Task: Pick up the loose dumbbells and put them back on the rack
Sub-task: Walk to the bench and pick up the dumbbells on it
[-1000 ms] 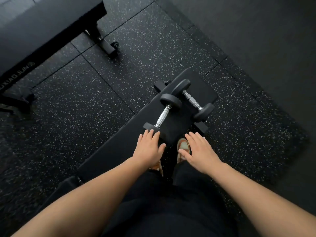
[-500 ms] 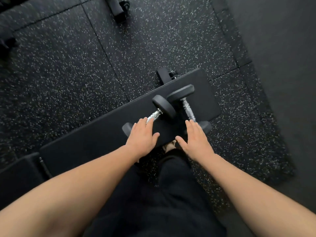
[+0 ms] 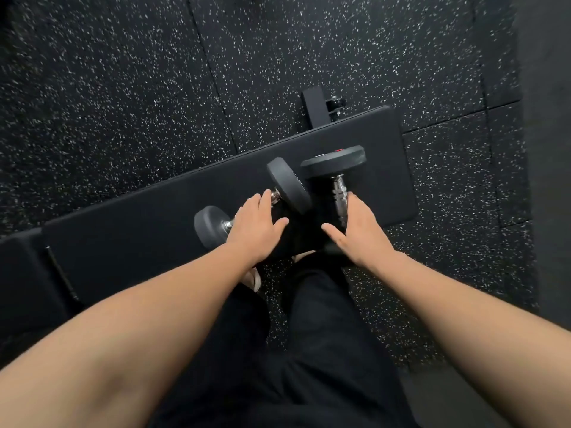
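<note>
Person standing at near edge of bench (image 3: 148,217). Left hand (image 3: 256,225) lying spread over handle of left dumbbell (image 3: 285,183), fingers uncurled, not gripping. Right hand (image 3: 360,230) resting open against handle of right dumbbell (image 3: 335,163), thumb splayed. Both dumbbells sitting on bench pad, far heads touching.

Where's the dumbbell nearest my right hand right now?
In the head view, that dumbbell lies on the right end of the black bench, beside the other dumbbell, with your right hand over its handle.
</note>
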Tool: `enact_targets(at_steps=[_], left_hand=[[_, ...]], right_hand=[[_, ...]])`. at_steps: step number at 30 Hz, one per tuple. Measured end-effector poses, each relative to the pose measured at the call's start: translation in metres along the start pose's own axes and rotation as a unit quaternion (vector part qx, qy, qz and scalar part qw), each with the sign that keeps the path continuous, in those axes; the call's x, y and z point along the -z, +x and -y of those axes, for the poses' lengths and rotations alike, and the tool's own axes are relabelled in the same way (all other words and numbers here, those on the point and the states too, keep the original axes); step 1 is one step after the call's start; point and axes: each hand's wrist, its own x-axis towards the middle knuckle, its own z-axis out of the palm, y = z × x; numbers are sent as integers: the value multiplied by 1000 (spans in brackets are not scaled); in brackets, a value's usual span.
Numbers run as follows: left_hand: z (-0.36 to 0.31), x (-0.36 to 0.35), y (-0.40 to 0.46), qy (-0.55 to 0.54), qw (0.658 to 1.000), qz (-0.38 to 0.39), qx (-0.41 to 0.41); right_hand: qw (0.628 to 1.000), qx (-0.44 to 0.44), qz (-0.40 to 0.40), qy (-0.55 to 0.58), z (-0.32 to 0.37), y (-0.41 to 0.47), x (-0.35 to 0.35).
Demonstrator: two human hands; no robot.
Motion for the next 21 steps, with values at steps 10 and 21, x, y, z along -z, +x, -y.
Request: enact_targets(at_steps=[10,21], left_hand=[[10,-8,33,3,1000,5,19],[24,-7,41,10,998,58,5]], right_hand=[[998,-10,-3,61,2,41,-6],[991,-23,-21,134,-9,64,-19]])
